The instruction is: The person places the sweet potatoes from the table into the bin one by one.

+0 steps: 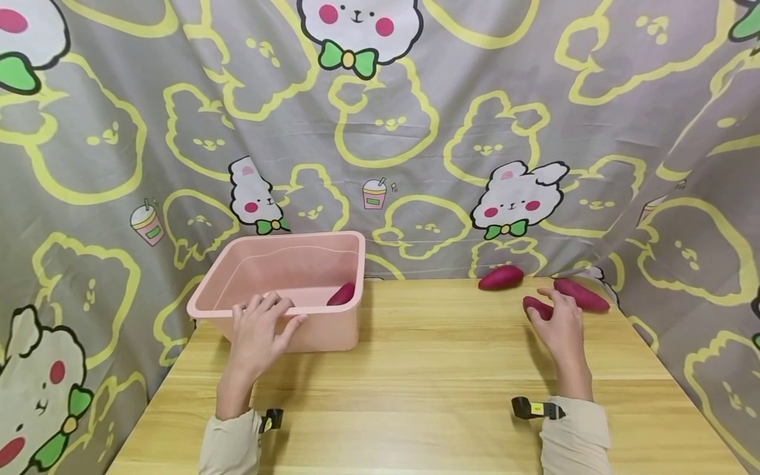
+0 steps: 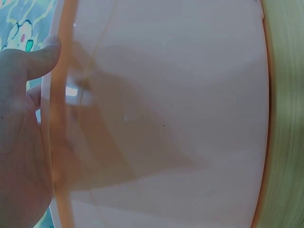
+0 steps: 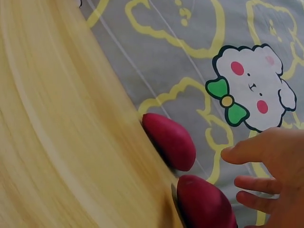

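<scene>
At the left, a pink plastic tub (image 1: 323,330) stands on the table, a purple-red sweet potato (image 1: 341,294) lying inside it. My left hand (image 1: 261,333) holds the tub's near rim, fingers bent over the edge; the left wrist view shows the thumb (image 2: 45,59) at the rim. Over at the right, my right hand (image 1: 561,326) hovers close above a sweet potato (image 1: 537,307), its fingers spread and partly covering it. Beside that hand lies a longer sweet potato (image 1: 582,295). Another sweet potato (image 3: 170,141) lies farther left, against the curtain.
A grey curtain (image 1: 404,132) with cartoon prints hangs behind the table and on both sides. The wooden table (image 1: 415,396) stretches between the tub and the sweet potatoes. A small camera is strapped to each wrist, over beige sleeves (image 1: 572,435).
</scene>
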Motion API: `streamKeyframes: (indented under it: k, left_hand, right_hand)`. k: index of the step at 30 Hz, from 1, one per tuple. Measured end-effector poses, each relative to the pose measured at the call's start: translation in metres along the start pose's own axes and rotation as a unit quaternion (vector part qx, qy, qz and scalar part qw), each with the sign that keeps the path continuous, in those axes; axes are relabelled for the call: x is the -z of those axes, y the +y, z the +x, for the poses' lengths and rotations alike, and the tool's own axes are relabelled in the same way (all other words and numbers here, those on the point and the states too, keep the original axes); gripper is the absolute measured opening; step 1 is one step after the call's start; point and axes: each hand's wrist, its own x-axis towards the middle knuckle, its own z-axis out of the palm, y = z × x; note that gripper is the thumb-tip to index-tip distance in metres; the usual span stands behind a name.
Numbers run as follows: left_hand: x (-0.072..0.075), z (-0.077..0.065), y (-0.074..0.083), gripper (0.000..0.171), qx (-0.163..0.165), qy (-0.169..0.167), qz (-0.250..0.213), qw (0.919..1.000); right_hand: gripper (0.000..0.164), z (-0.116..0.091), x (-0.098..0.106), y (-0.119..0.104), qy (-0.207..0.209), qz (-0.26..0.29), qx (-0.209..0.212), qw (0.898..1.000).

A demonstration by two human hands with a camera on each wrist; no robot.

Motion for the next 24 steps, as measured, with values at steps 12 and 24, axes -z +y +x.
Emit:
streamKeyframes:
  k: [12,24]
  left_hand:
    - [0.000,0.000,0.000,0.026,-0.003,0.004,-0.001,1.0000]
    - [0.001,0.000,0.000,0.027,-0.002,0.003,0.001,1.0000]
  right_hand:
    - [0.045,-0.004,-0.003,0.010,-0.042,-0.027,-0.050,0.998]
    - [0.049,-0.007,-0.006,0.014,-0.065,-0.036,-0.099,0.992]
